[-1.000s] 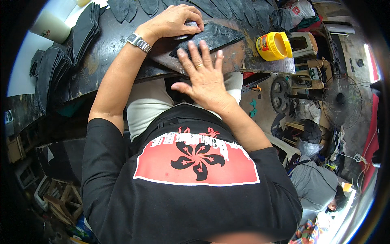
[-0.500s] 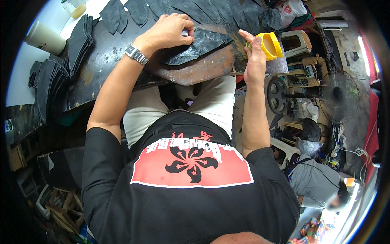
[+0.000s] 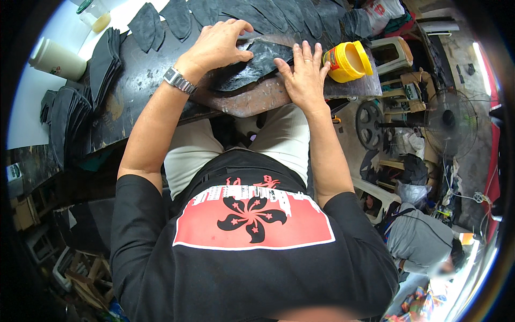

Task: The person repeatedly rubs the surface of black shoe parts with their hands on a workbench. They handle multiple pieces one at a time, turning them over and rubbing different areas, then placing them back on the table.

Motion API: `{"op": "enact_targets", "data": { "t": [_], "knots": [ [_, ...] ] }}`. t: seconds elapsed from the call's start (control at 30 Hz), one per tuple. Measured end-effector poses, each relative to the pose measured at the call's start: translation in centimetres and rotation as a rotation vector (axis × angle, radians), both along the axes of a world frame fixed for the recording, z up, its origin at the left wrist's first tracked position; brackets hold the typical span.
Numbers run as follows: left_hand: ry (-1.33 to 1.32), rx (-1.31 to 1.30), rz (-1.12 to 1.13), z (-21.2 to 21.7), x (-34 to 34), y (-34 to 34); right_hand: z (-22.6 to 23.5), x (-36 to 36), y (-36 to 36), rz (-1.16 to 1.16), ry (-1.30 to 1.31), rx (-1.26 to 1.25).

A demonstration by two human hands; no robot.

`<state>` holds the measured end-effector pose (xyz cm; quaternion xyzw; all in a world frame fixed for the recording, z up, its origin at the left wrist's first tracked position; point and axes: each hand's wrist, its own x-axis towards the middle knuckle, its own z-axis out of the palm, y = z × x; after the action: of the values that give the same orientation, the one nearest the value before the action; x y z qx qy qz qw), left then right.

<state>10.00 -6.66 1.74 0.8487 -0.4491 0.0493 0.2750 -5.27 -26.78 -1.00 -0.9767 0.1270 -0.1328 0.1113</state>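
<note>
A dark piece of sheet material (image 3: 244, 72), glossy and perhaps leather, lies flat over a brown curved board (image 3: 252, 101) at the table's near edge. Above its left part my left hand (image 3: 217, 47) is open, thumb and forefinger apart with a gap between them. My right hand (image 3: 304, 80) is open too, fingers spread at the piece's right end; whether the fingertips press on it I cannot tell. Just right of that hand stands an uncapped yellow jar (image 3: 348, 63) with pale yellowish contents.
Similar black cut pieces (image 3: 268, 15) lie in a row along the far side. Stacks of them (image 3: 70, 115) sit at the left, by a pale lidded cup (image 3: 56, 59) and a glass jar (image 3: 95, 15). A standing fan (image 3: 448, 121) and a seated person (image 3: 421, 236) are at the right.
My right hand has moved left from beside the yellow jar to the piece's right end, its fingers spreading. My left hand's fingers, curled on the piece before, have opened.
</note>
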Motion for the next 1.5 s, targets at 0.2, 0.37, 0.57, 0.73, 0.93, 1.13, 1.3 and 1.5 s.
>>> {"op": "enact_targets", "data": {
  "t": [0.2, 0.37, 0.57, 0.73, 0.93, 1.13, 1.3, 1.5],
  "knots": [
    [-0.010, 0.006, 0.014, -0.2, 0.0, -0.2, 0.2, 0.3, 1.6, 0.107, -0.015, -0.068],
    [0.036, 0.008, 0.015, -0.2, 0.0, -0.1, 0.5, 1.2, 2.4, 0.193, 0.011, 0.005],
    [0.039, 0.013, 0.018, -0.1, 0.0, -0.1, 0.5, 2.7, 2.0, 0.251, 0.052, 0.029],
    [0.053, 0.058, 0.034, 0.0, 0.1, -0.4, 1.8, 3.1, 0.0, 0.340, -0.102, 0.465],
    [0.088, 0.061, -0.039, 0.2, 0.0, -0.6, 2.4, 1.3, -0.3, 0.226, -0.518, 0.867],
    [-0.207, -0.109, -0.067, 0.0, -2.4, -1.0, 1.0, 0.6, -0.6, 0.097, -0.621, 0.975],
    [0.028, -0.233, -0.114, 1.1, -3.3, -1.4, 0.2, 0.8, -0.4, 0.172, -0.759, 1.002],
    [0.099, -0.261, -0.143, 1.4, -4.6, -1.3, 0.3, 0.9, 0.1, 0.197, -0.751, 0.982]
  ]
}}
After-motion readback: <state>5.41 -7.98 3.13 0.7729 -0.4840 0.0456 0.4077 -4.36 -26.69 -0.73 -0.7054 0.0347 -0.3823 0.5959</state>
